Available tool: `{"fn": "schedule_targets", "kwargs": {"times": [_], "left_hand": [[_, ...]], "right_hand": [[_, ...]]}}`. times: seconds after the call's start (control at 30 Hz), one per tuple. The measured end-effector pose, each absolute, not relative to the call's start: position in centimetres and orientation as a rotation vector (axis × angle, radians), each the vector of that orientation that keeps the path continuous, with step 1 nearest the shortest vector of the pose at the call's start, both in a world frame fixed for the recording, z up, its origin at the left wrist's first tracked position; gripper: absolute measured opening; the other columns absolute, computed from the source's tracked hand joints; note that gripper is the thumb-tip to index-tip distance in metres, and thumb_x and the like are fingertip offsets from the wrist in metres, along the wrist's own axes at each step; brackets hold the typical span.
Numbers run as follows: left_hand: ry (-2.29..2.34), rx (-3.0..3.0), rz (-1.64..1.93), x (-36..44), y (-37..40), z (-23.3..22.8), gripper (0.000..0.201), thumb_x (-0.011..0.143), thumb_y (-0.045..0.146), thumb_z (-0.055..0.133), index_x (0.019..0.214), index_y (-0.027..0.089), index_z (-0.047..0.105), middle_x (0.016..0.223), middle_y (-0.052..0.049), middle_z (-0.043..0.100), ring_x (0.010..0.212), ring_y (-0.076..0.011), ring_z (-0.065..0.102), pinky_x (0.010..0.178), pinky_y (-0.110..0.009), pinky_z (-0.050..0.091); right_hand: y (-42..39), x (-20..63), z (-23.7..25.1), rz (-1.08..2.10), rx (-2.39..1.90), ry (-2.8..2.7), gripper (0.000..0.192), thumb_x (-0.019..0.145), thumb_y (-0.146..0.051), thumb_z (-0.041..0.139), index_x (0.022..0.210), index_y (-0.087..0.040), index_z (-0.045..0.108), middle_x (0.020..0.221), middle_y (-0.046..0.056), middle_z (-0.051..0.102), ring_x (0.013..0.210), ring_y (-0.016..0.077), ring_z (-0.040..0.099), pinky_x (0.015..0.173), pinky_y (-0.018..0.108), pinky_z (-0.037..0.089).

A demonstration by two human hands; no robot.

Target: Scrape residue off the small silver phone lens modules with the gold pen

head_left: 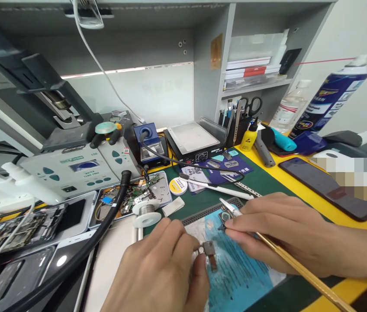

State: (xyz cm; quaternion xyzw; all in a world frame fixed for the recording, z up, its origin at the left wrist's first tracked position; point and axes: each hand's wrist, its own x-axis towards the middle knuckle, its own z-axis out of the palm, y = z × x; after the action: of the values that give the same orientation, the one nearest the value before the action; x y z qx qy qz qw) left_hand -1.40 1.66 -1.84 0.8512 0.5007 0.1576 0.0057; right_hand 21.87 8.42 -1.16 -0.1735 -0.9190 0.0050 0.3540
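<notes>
Almost no writing can be read here. The spray can (331,99) carries a yellow logo and lines of print, too blurred to make out. The round yellow tin (178,186) bears ringed lettering, too small to tell. The grey station (73,167) has a green label strip and a lit display, both illegible. The purple card (227,167) shows unreadable print.

A small grey metal component with a short brown flex strip (210,252) lies flat on a light-blue sheet (235,273) near the bench's front edge. A thin gold-handled tool (297,268) slants above it, tip down beside the part.
</notes>
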Motion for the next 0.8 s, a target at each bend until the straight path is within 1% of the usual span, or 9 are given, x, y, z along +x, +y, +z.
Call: {"fn": "schedule_targets", "kwargs": {"times": [0.1, 0.13, 0.27, 0.33, 0.43, 0.53, 0.6, 0.7, 0.8], "left_hand": [[1.56, 2.625, 0.596, -1.7, 1.8, -2.1, 0.008, 0.086, 0.02, 0.059, 0.083, 0.024, 0.065, 0.079, -0.001, 0.065, 0.072, -0.0215, 0.069, 0.049, -0.031, 0.049], [1.553, 2.603, 0.626, -1.9, 1.8, -2.2, 0.006, 0.085, 0.02, 0.06, 0.083, 0.024, 0.064, 0.079, -0.001, 0.065, 0.07, -0.0204, 0.068, 0.048, -0.03, 0.048], [1.474, 2.529, 0.695, -2.4, 1.9, -2.2, 0.008, 0.084, 0.019, 0.062, 0.089, 0.025, 0.065, 0.079, 0.001, 0.063, 0.062, -0.0153, 0.066, 0.051, -0.028, 0.051], [1.455, 2.511, 0.725, -2.6, 1.8, -2.1, 0.01, 0.083, 0.018, 0.063, 0.09, 0.025, 0.064, 0.08, 0.001, 0.064, 0.062, -0.0146, 0.066, 0.052, -0.028, 0.051], [1.415, 2.521, 0.752, -2.7, 1.8, -2.1, 0.012, 0.082, 0.015, 0.063, 0.091, 0.023, 0.063, 0.08, 0.001, 0.063, 0.063, -0.0146, 0.066, 0.053, -0.028, 0.052], [1.411, 2.536, 0.734, -2.6, 1.9, -2.1, 0.012, 0.082, 0.015, 0.063, 0.091, 0.023, 0.063, 0.08, 0.001, 0.063, 0.063, -0.0147, 0.066, 0.054, -0.028, 0.053], [1.419, 2.549, 0.741, -2.5, 2.0, -2.1, 0.01, 0.082, 0.016, 0.063, 0.09, 0.023, 0.062, 0.079, 0.001, 0.063, 0.063, -0.0151, 0.067, 0.053, -0.028, 0.053], [1.442, 2.6, 0.739, -2.6, 2.3, -2.2, 0.009, 0.083, 0.017, 0.063, 0.089, 0.023, 0.061, 0.078, 0.0, 0.063, 0.063, -0.0165, 0.067, 0.051, -0.029, 0.053], [1.425, 2.686, 0.728, -3.0, 2.4, -2.5, 0.009, 0.083, 0.018, 0.064, 0.089, 0.024, 0.06, 0.076, 0.0, 0.062, 0.063, -0.0179, 0.068, 0.05, -0.029, 0.054]], "right_hand": [[8.4, 21.9, -1.3, 0.019, -0.452, -2.343, 0.002, 0.094, -0.016, 0.065, 0.095, -0.018, 0.064, 0.067, 0.002, 0.074, 0.057, 0.0135, 0.07, 0.055, 0.025, 0.052], [8.3, 21.9, -1.2, 0.016, -0.448, -2.344, 0.002, 0.095, -0.015, 0.064, 0.094, -0.017, 0.064, 0.066, 0.001, 0.073, 0.057, 0.0128, 0.069, 0.055, 0.024, 0.051], [7.9, 22.3, -0.7, -0.04, -0.454, -2.407, 0.007, 0.099, -0.018, 0.061, 0.093, -0.017, 0.065, 0.069, 0.001, 0.073, 0.06, 0.0127, 0.068, 0.058, 0.024, 0.051], [7.7, 22.4, -0.7, -0.056, -0.44, -2.414, 0.008, 0.099, -0.019, 0.06, 0.094, -0.017, 0.066, 0.068, 0.001, 0.072, 0.059, 0.013, 0.067, 0.056, 0.025, 0.049], [7.9, 22.3, -1.1, -0.025, -0.396, -2.39, 0.006, 0.098, -0.017, 0.061, 0.093, -0.015, 0.066, 0.066, 0.0, 0.071, 0.056, 0.0124, 0.063, 0.054, 0.026, 0.046], [8.4, 22.2, -1.7, 0.005, -0.418, -2.365, 0.001, 0.093, -0.016, 0.068, 0.093, -0.015, 0.067, 0.071, -0.001, 0.073, 0.06, 0.0117, 0.064, 0.056, 0.026, 0.047], [9.0, 22.3, -1.7, -0.018, -0.426, -2.369, 0.004, 0.092, -0.016, 0.07, 0.094, -0.015, 0.068, 0.074, -0.002, 0.073, 0.062, 0.0117, 0.065, 0.057, 0.026, 0.047], [9.9, 23.0, -1.2, -0.108, -0.402, -2.482, 0.006, 0.096, -0.018, 0.066, 0.099, -0.013, 0.068, 0.075, 0.001, 0.071, 0.063, 0.0134, 0.063, 0.059, 0.028, 0.046], [10.4, 24.0, -0.5, -0.176, -0.411, -2.593, 0.012, 0.101, -0.021, 0.058, 0.102, -0.014, 0.068, 0.073, 0.002, 0.068, 0.063, 0.0144, 0.06, 0.057, 0.029, 0.041]]}}
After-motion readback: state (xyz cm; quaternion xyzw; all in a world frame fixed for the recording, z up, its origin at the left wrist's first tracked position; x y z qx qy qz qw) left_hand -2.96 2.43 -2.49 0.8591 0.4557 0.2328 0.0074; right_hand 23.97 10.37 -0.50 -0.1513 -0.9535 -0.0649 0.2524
